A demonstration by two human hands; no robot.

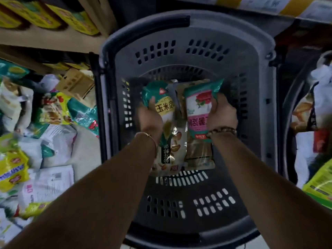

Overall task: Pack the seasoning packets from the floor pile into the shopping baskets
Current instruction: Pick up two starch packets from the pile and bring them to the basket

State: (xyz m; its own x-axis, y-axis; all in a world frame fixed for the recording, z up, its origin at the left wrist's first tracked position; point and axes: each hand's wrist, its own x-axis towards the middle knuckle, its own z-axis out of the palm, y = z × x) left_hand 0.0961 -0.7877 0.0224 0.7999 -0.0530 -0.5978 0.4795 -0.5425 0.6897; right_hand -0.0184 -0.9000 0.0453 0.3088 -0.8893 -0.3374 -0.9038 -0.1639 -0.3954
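A grey shopping basket (188,203) with slotted walls stands on the floor straight below me. Both my arms reach down into it. My left hand (147,115) grips a green and yellow packet (164,103) with a corn picture. My right hand (221,114) grips a green, white and pink packet (199,108). Under them, on the basket's bottom, lie a pale packet with nut pictures (172,150) and a brownish clear one (200,155). The floor pile of packets (48,133) spreads out to the left of the basket.
A second basket (287,123) at the right edge holds several packets. Wooden shelves (45,42) with yellow-green boxes run along the upper left. A cardboard box (75,83) sits at the back of the pile. A price-label rail (269,6) crosses the top right.
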